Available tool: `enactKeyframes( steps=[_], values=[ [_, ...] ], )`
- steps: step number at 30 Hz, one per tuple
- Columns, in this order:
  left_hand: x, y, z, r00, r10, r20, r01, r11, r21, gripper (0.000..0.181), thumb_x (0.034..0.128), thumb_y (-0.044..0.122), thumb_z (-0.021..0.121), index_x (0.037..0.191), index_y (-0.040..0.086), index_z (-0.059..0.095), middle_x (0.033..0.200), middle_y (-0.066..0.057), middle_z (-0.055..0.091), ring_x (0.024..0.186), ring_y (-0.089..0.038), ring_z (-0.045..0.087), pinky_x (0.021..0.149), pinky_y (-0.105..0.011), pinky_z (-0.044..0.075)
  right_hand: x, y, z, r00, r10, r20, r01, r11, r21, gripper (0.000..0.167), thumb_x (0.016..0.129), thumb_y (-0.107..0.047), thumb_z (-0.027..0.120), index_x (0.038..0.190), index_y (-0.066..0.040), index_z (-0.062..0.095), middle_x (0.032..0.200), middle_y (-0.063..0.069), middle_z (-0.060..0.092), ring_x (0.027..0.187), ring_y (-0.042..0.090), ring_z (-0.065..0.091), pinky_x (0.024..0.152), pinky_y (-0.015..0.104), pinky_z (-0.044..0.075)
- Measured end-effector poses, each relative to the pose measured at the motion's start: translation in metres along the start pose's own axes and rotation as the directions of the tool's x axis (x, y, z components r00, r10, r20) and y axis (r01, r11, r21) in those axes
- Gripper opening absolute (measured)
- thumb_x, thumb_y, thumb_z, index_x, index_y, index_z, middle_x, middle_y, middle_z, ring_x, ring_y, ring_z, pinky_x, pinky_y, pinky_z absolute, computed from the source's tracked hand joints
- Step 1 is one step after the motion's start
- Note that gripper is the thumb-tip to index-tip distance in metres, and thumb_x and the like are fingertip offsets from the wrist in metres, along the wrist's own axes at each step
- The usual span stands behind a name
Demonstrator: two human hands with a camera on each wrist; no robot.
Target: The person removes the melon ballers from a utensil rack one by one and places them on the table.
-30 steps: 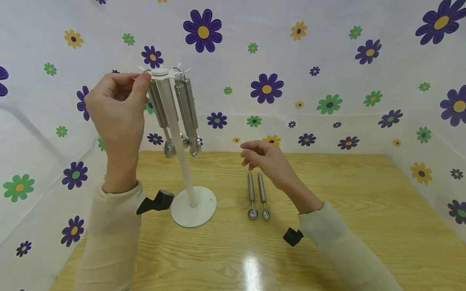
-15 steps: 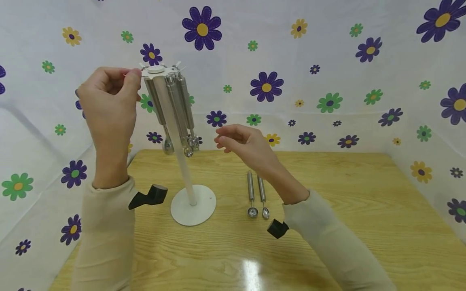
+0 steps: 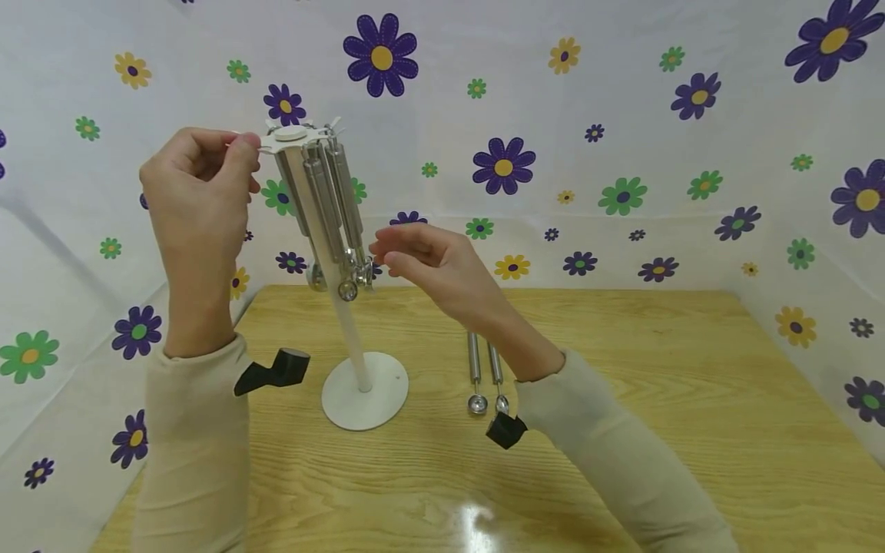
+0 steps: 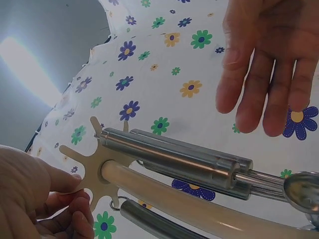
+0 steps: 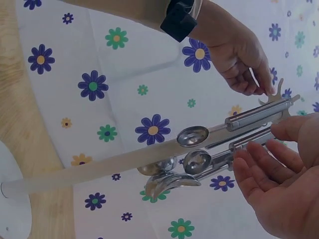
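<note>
At ten o'clock in the head view, a left hand (image 3: 197, 180) is raised; one arm of the star-shaped top (image 3: 290, 135) of a white stand (image 3: 353, 334) is pinched between its thumb and fingers. At eight o'clock, a beige sleeve (image 3: 193, 445) is fitted with a black device (image 3: 289, 369). At seven o'clock, the stand's round base (image 3: 342, 403) is set on a wood-grain table (image 3: 415, 476); one small mark is borne, too small to read. Metal utensils (image 3: 323, 207), at ten o'clock, are hung bowls down beside the pole, their number obscured by overlap. At centre, a right hand (image 3: 442, 273) is held beside them, fingers loosely curved, slightly spread; whether contact is made cannot be told. Between five and six o'clock, two metal scoops (image 3: 474, 361) are laid side by side.
</note>
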State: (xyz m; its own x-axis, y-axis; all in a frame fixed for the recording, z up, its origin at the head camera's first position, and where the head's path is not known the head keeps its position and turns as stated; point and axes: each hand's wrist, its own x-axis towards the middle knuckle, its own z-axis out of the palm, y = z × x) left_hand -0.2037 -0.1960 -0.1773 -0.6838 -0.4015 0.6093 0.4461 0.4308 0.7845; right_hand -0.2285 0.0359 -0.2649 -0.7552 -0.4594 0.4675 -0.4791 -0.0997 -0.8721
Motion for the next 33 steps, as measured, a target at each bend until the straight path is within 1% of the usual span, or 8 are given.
enactKeyframes(
  steps=[8, 12, 14, 17, 22, 27, 30, 33],
  values=[
    [0.001, -0.002, -0.001, 1.0, 0.003, 0.014, -0.002, 0.999, -0.042, 0.021, 0.1009, 0.026, 0.069, 0.112, 0.01, 0.075, 0.093, 0.004, 0.069, 0.078, -0.012, 0.062, 0.073, -0.021, 0.05, 0.008, -0.001, 0.01, 0.997, -0.076, 0.017, 0.076, 0.997, 0.016, 0.035, 0.104, -0.004, 0.06, 0.139, 0.003, 0.059, 0.129, 0.014, 0.067, 0.121, 0.032, 0.065, 0.1, 0.037, 0.055],
    [0.001, -0.001, 0.0, 1.0, -0.001, 0.023, 0.003, 0.999, -0.054, 0.018, 0.1004, 0.026, 0.069, 0.11, 0.011, 0.075, 0.092, 0.005, 0.069, 0.076, -0.012, 0.061, 0.072, -0.021, 0.051, 0.011, -0.001, 0.013, 0.996, -0.087, 0.007, 0.087, 0.996, 0.011, 0.033, 0.105, -0.004, 0.059, 0.137, 0.004, 0.06, 0.128, 0.015, 0.067, 0.12, 0.027, 0.066, 0.102, 0.035, 0.054],
    [0.0, 0.0, 0.0, 1.0, -0.003, 0.027, 0.005, 0.998, -0.056, 0.017, 0.1002, 0.025, 0.07, 0.108, 0.011, 0.075, 0.091, 0.005, 0.069, 0.075, -0.011, 0.061, 0.07, -0.02, 0.051, 0.012, -0.002, 0.015, 0.996, -0.084, -0.005, 0.084, 0.996, 0.008, 0.033, 0.104, -0.004, 0.06, 0.137, 0.004, 0.06, 0.128, 0.014, 0.067, 0.119, 0.023, 0.066, 0.102, 0.035, 0.053],
    [-0.001, 0.001, 0.001, 0.999, 0.0, 0.037, 0.002, 0.998, -0.056, 0.017, 0.0999, 0.026, 0.07, 0.107, 0.011, 0.074, 0.091, 0.005, 0.07, 0.074, -0.011, 0.061, 0.068, -0.02, 0.05, 0.013, -0.002, 0.018, 0.996, -0.083, -0.018, 0.083, 0.997, 0.002, 0.034, 0.104, -0.004, 0.06, 0.137, 0.004, 0.059, 0.13, 0.015, 0.066, 0.119, 0.023, 0.066, 0.103, 0.034, 0.053],
    [-0.002, 0.002, 0.001, 0.999, 0.023, 0.048, -0.019, 0.997, -0.079, 0.016, 0.0997, 0.026, 0.07, 0.106, 0.011, 0.074, 0.092, 0.001, 0.071, 0.074, -0.014, 0.062, 0.067, -0.021, 0.05, 0.015, -0.002, 0.022, 0.997, -0.073, -0.025, 0.072, 0.997, -0.02, 0.036, 0.104, -0.005, 0.06, 0.139, 0.004, 0.058, 0.133, 0.016, 0.065, 0.119, 0.021, 0.065, 0.103, 0.032, 0.052],
    [-0.003, 0.002, 0.001, 0.998, 0.037, 0.055, -0.032, 0.995, -0.092, 0.016, 0.0997, 0.024, 0.07, 0.104, 0.01, 0.075, 0.091, -0.001, 0.071, 0.073, -0.015, 0.061, 0.065, -0.022, 0.049, 0.017, -0.005, 0.027, 0.999, -0.048, -0.022, 0.048, 0.999, 0.002, 0.039, 0.104, -0.004, 0.06, 0.141, 0.005, 0.055, 0.137, 0.018, 0.063, 0.12, 0.022, 0.065, 0.102, 0.031, 0.053],
    [-0.003, 0.002, 0.0, 0.998, 0.036, 0.061, -0.03, 0.996, -0.09, 0.015, 0.0996, 0.025, 0.07, 0.103, 0.011, 0.075, 0.091, -0.001, 0.071, 0.073, -0.015, 0.062, 0.061, -0.021, 0.047, 0.018, -0.007, 0.03, 0.999, -0.044, -0.022, 0.044, 0.999, 0.013, 0.039, 0.104, -0.005, 0.06, 0.142, 0.005, 0.055, 0.136, 0.018, 0.063, 0.118, 0.022, 0.067, 0.1, 0.032, 0.055],
    [-0.002, 0.002, -0.001, 0.997, 0.032, 0.066, -0.026, 0.995, -0.096, 0.014, 0.0994, 0.024, 0.07, 0.101, 0.011, 0.075, 0.089, -0.001, 0.071, 0.073, -0.015, 0.061, 0.057, -0.02, 0.044, 0.019, -0.008, 0.032, 0.998, -0.049, -0.028, 0.049, 0.999, 0.013, 0.039, 0.105, -0.007, 0.061, 0.142, 0.005, 0.056, 0.132, 0.017, 0.066, 0.114, 0.022, 0.069, 0.096, 0.034, 0.057]
  ],
)
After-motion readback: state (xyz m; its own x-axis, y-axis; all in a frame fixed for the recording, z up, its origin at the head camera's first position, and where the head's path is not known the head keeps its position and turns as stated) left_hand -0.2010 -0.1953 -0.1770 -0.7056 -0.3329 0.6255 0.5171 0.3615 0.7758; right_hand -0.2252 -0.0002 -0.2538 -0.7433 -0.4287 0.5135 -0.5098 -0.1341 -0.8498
